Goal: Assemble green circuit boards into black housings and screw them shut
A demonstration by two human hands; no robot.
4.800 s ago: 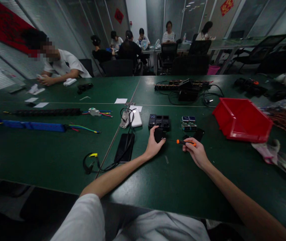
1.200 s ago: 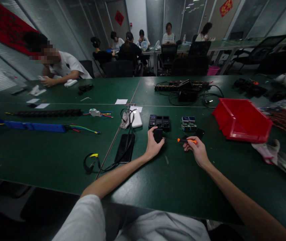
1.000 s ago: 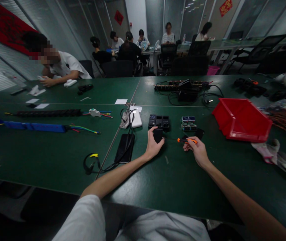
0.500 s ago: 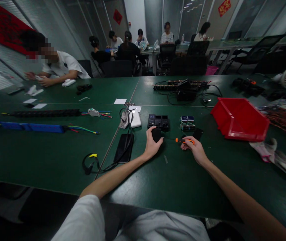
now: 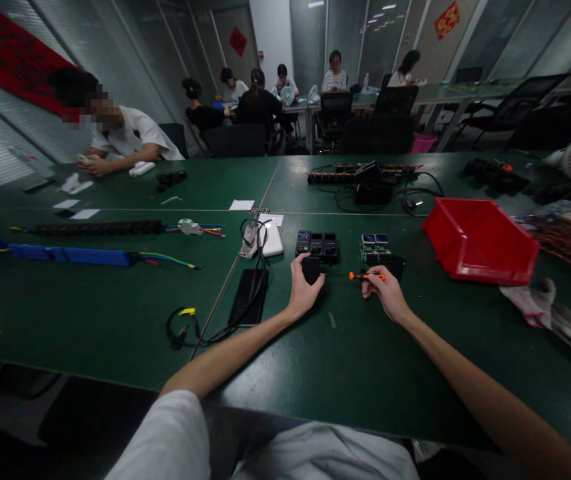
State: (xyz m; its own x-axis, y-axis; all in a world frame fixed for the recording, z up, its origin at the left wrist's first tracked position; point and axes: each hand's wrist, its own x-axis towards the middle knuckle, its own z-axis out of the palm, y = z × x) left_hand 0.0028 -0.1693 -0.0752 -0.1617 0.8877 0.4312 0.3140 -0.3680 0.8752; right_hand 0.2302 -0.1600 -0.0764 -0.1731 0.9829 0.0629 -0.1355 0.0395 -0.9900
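Observation:
My left hand (image 5: pixel 303 291) is closed around a small black plastic case (image 5: pixel 311 269), held on edge above the green table (image 5: pixel 285 373). My right hand (image 5: pixel 386 293) grips a screwdriver (image 5: pixel 367 276) by its orange and black handle. The thin shaft points left, its end close to the case's right side; whether it touches a screw I cannot tell. Just behind the left hand stand several black cases (image 5: pixel 317 244) in a row. Beyond the right hand lie small green circuit boards (image 5: pixel 374 247) with dark screens, and a flat black piece (image 5: pixel 396 268) is beside them.
A red bin (image 5: pixel 480 243) stands to the right. On the left are a smartphone (image 5: pixel 247 297), a black cable (image 5: pixel 178 337), a white box (image 5: pixel 271 240) and blue-wrapped wiring (image 5: pixel 96 257). Black power units (image 5: pixel 371 183) lie farther back. A person (image 5: pixel 125 133) sits across the table.
The screwdriver and my right hand have shifted very slightly left and up. My left hand keeps its hold on the case. Across the table, the person's hands have drawn together.

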